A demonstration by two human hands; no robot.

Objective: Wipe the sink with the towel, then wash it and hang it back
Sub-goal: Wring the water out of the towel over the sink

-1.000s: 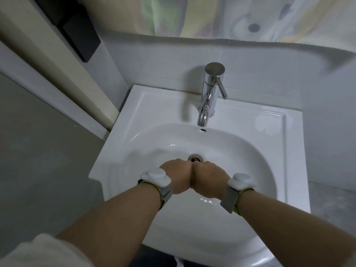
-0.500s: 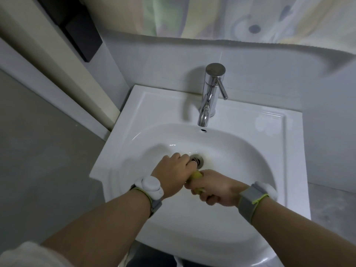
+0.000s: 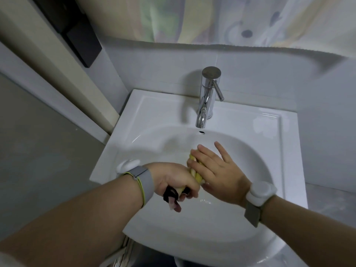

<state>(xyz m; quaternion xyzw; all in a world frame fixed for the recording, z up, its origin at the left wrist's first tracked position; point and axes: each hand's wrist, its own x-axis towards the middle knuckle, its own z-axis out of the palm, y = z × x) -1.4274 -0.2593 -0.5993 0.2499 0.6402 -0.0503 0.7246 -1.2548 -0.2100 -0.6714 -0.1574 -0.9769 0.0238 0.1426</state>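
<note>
A yellow towel [image 3: 195, 171], twisted into a tight roll, is held over the basin of the white sink [image 3: 289, 151]. Its near end is gripped by the left hand [image 3: 174, 183], whose fingers are curled closed around it; a dark loop [image 3: 169, 193] and a pale tag are seen hanging just below those fingers. The far end of the roll is wrapped by the right hand [image 3: 215, 170], with the thumb and first fingers curled over the cloth while the remaining fingers are spread out straight, pointing toward the tap [image 3: 207, 97]. The two hands are touching along the roll. The tap spout is seen beyond the right fingertips, well apart from them, with the overflow hole between. A grey wristband with a white disc is worn on each wrist.
</note>
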